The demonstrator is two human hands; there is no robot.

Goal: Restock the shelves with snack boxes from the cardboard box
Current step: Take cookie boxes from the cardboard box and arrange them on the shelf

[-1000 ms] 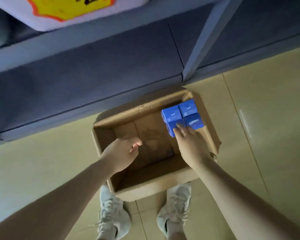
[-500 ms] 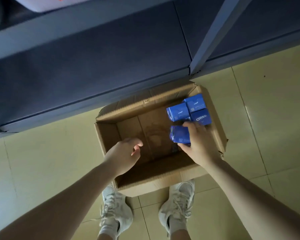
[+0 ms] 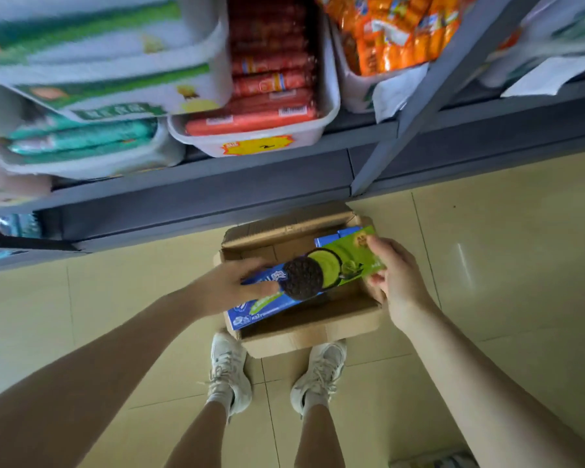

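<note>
In the head view, both hands hold one long snack box (image 3: 313,276) above the open cardboard box (image 3: 304,336), which sits on the tiled floor (image 3: 504,265) just in front of the grey shelf unit (image 3: 217,187). The left hand (image 3: 232,287) grips the blue end of the snack box, fingers curled over its top face. The right hand (image 3: 394,276) pinches the green end, thumb on the front and fingers behind.

The snack box shows a dark sandwich cookie with green cream. The blue end carries white lettering, partly covered by the left fingers and too blurred to read. More blue boxes (image 3: 335,236) stand in the cardboard box's far right corner, behind the held one.

On the shelf above, a white tub (image 3: 260,143) holds red sausage sticks and wears a yellow starburst tag with an orange edge; its print is too small to read. Beside it to the right is a bin of orange packets (image 3: 392,32), and to the left are green-and-white packs (image 3: 92,76), blurred. The person's white sneakers (image 3: 230,369) stand just behind the cardboard box.
</note>
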